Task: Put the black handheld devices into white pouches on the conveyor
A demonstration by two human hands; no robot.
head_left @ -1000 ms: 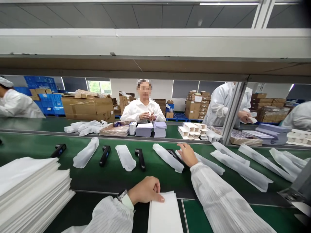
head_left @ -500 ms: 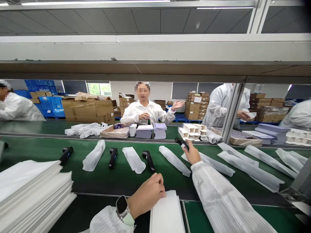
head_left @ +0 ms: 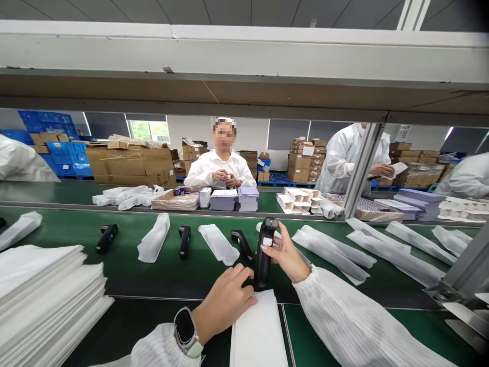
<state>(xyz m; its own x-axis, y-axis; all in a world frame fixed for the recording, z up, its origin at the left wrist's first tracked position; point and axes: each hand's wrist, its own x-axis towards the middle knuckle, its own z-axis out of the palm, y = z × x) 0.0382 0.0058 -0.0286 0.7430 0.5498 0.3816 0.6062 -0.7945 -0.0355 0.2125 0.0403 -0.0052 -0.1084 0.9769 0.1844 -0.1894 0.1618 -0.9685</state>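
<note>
My right hand [head_left: 284, 252] grips a black handheld device [head_left: 264, 255] with an angled head and a small white label, holding it upright above the belt. Just below its lower end lies a small stack of white foam sleeves [head_left: 260, 331]. My left hand [head_left: 227, 300], with a watch on the wrist, has its fingers bent at the top end of the upper sleeve, pinching its edge; the fingertips are partly hidden. Behind the held device, another black device [head_left: 242, 245] rests on the green belt, with a white sleeve [head_left: 218, 244] to its left.
A tall stack of white sleeves [head_left: 46, 306] stands at the left. More devices and filled-looking sleeves lie along the green conveyor belt [head_left: 126, 278]. A metal post [head_left: 362, 173] rises at the right. Across the belt sits a co-worker [head_left: 219, 171] behind paper stacks and boxes.
My right hand has brought the black device left and nearer, turning it upright over the sleeves. My left hand stays at the sleeve's top end. The co-worker opposite has lowered a raised hand.
</note>
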